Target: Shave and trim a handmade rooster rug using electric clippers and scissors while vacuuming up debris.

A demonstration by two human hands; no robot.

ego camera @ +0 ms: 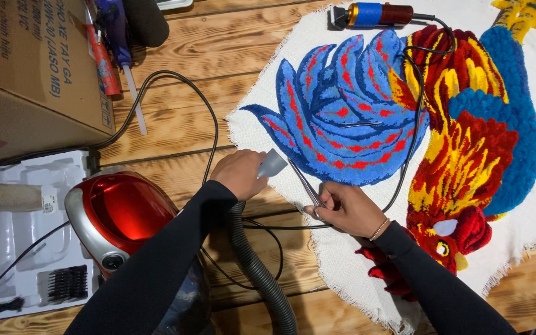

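Observation:
A tufted rug [466, 124] shaped like a rooster in blue, red and yellow lies on white backing cloth on a wooden floor. My left hand [238, 174] grips the grey nozzle [273, 162] of a vacuum hose [252, 263] at the edge of the blue tail feathers. My right hand [345, 208] holds thin metal tweezers [302, 180], whose tips point up toward the nozzle. Both arms wear black sleeves. A second thin metal tool [360, 125] lies on the blue feathers.
A red canister vacuum [119, 220] sits by my left arm. An electric trimmer [373, 15] rests at the rug's top, its black cord [414, 124] looping across the rug. A cardboard box [32, 68], a white plastic tray [20, 248] and a paper roll [7, 197] lie left.

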